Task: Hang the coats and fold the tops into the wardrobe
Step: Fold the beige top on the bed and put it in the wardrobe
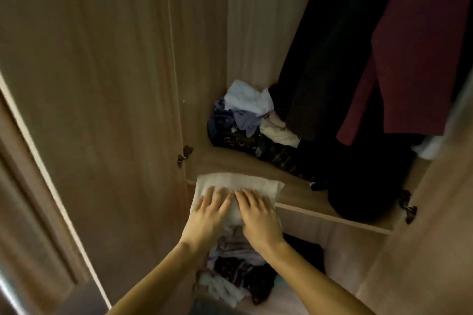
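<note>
A folded white top (239,183) lies at the front left corner of the wardrobe shelf (302,194), overhanging its edge. My left hand (208,215) and my right hand (257,213) lie side by side on it, palms down, fingers straight and pressing the cloth. A black coat (330,41) and a dark red garment (414,54) hang at the upper right inside the wardrobe.
A heap of crumpled clothes (245,115), white, lilac and dark, sits at the back left of the shelf, with dark items (358,186) at its right. More clothes (238,271) fill the compartment below. The wardrobe door (89,84) stands open on the left.
</note>
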The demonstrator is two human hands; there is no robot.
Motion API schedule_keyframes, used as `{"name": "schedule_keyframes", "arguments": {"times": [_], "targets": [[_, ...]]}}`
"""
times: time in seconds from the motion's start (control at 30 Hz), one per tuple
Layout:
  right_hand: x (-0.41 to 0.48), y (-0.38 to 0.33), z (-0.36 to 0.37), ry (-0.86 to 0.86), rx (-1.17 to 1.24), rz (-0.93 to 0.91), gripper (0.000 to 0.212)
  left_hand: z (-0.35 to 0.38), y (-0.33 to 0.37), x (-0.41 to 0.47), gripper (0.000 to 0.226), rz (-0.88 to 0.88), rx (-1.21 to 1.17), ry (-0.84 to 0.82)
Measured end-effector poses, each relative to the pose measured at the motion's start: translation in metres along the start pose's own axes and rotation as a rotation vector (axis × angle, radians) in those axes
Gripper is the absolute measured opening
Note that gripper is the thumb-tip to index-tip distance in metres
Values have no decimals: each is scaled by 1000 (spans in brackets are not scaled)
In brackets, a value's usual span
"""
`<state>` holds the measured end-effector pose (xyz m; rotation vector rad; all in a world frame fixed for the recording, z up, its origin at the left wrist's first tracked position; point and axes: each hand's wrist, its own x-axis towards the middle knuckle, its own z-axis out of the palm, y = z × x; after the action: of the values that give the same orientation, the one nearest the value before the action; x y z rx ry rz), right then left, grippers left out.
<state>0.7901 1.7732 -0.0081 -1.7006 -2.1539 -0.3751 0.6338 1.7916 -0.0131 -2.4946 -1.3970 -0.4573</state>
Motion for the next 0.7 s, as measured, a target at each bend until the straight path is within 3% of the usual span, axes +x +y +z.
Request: {"name": "schedule_keyframes", "arguments": {"times": [0.13, 0.27, 0.37, 0.53, 0.6, 0.7], "targets": [[45, 20, 41, -56, 20, -12, 82, 39, -24, 42, 93, -32, -25, -38], [104, 38, 72, -39, -2, 14, 69, 76, -58, 101, 90, -23, -26, -31], [156, 52, 105, -33, 12, 40, 71, 113, -88, 150, 85, -91, 2, 4], [180, 51, 176, -230, 73, 163, 51, 195, -102, 170, 96, -227, 4, -222], [170, 54, 196, -368, 135, 168, 55, 217, -96, 159, 90, -283, -40, -340], [161, 63, 197, -363, 201, 163, 58, 215, -92, 162, 86, -309, -89, -210]]}}
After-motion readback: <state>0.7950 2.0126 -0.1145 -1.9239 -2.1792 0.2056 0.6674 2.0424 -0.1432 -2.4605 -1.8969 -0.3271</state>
